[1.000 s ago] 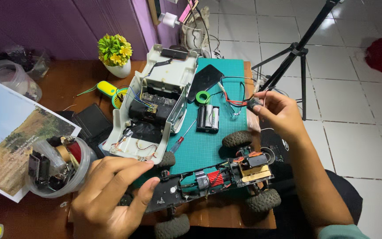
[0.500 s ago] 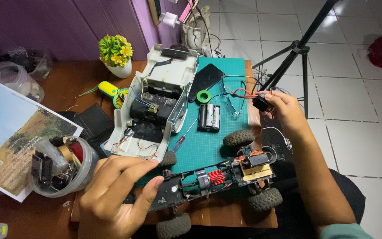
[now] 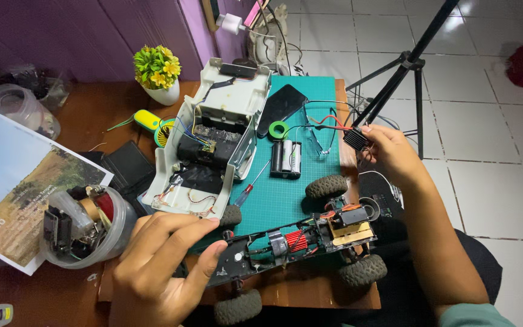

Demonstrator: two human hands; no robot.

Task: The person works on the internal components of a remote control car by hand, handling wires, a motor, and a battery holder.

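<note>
Fingers of left hand (image 3: 164,266) lie flat and together, steadying the black toy-truck chassis with knobby tyres (image 3: 298,248) on the green cutting mat (image 3: 298,200); right hand (image 3: 388,151) pinches a small black wired module (image 3: 356,138), raised clear.

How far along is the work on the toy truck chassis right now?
Done: the white body shell is off, lying upturned on the green mat. In hand: the left hand steadies the bare chassis, the right hand holds a small black wired module. Left: module, battery holder and shell remain apart from it.
</note>
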